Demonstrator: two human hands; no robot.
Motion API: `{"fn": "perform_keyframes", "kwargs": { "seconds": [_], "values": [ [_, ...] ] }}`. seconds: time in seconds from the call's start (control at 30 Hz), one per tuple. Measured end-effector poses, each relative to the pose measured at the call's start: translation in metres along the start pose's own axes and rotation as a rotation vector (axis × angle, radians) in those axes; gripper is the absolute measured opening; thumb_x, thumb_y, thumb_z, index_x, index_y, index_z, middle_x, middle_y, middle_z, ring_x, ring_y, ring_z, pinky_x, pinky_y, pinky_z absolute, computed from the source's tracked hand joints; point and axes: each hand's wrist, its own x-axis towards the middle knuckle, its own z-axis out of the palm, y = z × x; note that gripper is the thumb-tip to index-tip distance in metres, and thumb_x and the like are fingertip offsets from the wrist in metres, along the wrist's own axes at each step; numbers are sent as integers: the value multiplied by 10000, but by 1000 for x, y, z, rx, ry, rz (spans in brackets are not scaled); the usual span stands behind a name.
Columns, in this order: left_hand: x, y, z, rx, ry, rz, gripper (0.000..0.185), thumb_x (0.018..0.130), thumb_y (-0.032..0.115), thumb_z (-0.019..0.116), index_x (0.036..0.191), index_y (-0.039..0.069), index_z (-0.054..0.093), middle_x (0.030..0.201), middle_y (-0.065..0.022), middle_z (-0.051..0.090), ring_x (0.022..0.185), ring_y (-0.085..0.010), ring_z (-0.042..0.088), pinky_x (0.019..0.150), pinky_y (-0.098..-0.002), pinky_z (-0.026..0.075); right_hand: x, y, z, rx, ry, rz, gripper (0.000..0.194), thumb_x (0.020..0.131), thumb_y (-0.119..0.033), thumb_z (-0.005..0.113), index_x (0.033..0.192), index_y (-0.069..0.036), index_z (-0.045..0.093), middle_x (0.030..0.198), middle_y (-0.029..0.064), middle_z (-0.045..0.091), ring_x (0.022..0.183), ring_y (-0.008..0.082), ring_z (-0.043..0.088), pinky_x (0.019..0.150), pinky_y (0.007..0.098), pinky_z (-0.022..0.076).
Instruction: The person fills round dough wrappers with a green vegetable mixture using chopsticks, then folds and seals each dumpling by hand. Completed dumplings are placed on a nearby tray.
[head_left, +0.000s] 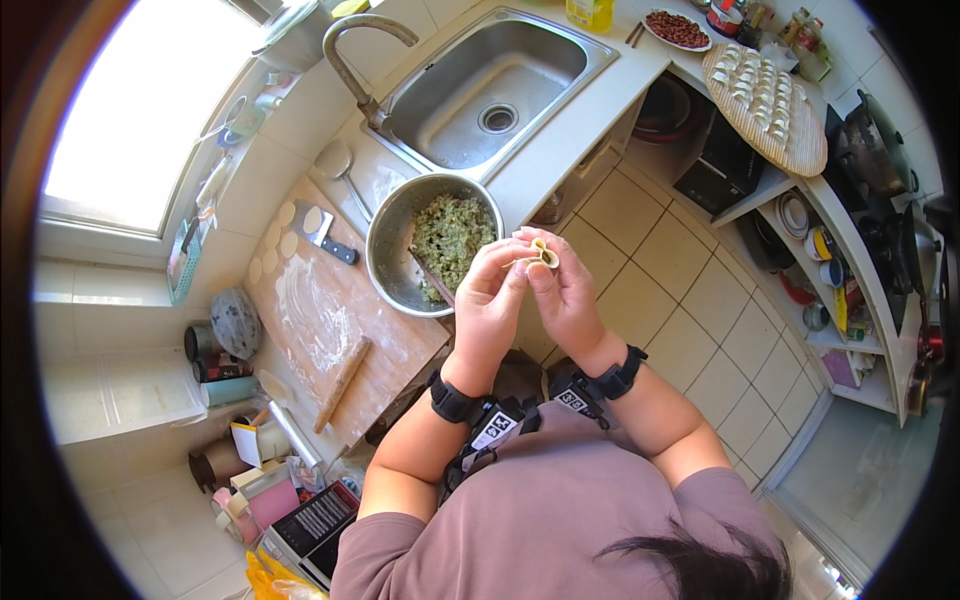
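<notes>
Between the fingertips of my left hand (491, 300) and my right hand (559, 289) is a partly folded dumpling (543, 256), its dough edges pinched and a dark gap showing at the middle. Both hands grip it near the right rim of a steel bowl (386, 274). Green chopped filling (454, 236) fills part of that bowl, with wooden chopsticks (435, 277) leaning in it. Left of the bowl, a floured wooden board (397, 337) bears several round dough wrappers (289, 244), a cleaver (339, 250) with one wrapper on its blade, and a rolling pin (343, 382).
A steel sink (457, 112) with a faucet (352, 75) lies beyond the bowl. A skimmer (337, 169) rests beside it. At the upper right, a ridged tray (802, 154) holds rows of dumplings, near a plate of red beans (677, 30). A wok (874, 142) stands at far right.
</notes>
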Motion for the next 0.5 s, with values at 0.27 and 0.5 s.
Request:
{"fn": "perform_keyframes", "kwargs": {
  "seconds": [0.27, 0.5],
  "values": [
    [-6, 22, -3, -124, -66, -206, 206, 987, 174, 427, 1075, 11, 515, 1078, -63, 527, 998, -131, 533, 869, -282, 470, 6, -5, -9, -271, 1, -203, 233, 884, -165, 592, 1057, -10, 611, 1027, 137, 638, 946, 292, 603, 834, 361, 485],
    [-5, 33, -9, -37, -108, -238, 268, 1009, 271, 353, 1118, 39, 433, 1100, -87, 503, 1020, -152, 533, 941, -350, 432, 9, -14, -10, -300, -44, -218, 168, 837, -93, 628, 981, -11, 647, 1009, 129, 645, 931, 283, 605, 819, 356, 490]
  ]
}}
